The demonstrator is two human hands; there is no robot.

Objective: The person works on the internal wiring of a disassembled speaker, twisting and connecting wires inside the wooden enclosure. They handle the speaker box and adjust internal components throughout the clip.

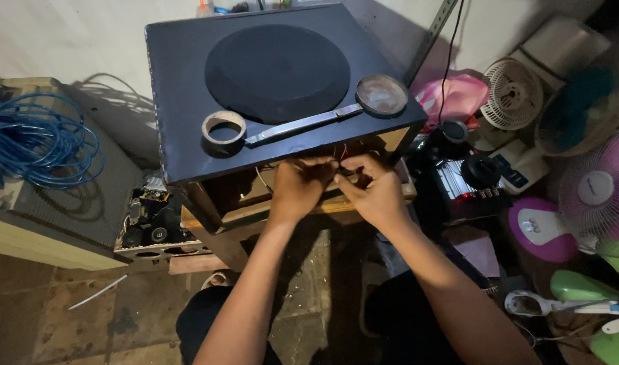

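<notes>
both forearms rise from the bottom edge toward mid frame, where my left hand [297,188] and right hand [372,190] meet just under the front edge of the black speaker box [188,101]. left fingers are curled narrow into the open cavity; i cannot tell what they grip. right fingers are pinched narrow on thin red and white wires [341,154] at that opening, thumb touching the left hand's knuckles.

going left to right: a coil of blue cable [36,145] lies at the left edge on a grey cabinet [86,216]. on top of the box, centre frame, sit a tape roll [224,128], a flat metal bar [303,124] and a round lid [382,95], beside the dark round speaker disc [277,71]. right of the hands stands a black amplifier [466,182], then small fans [515,94] at the right edge.
</notes>
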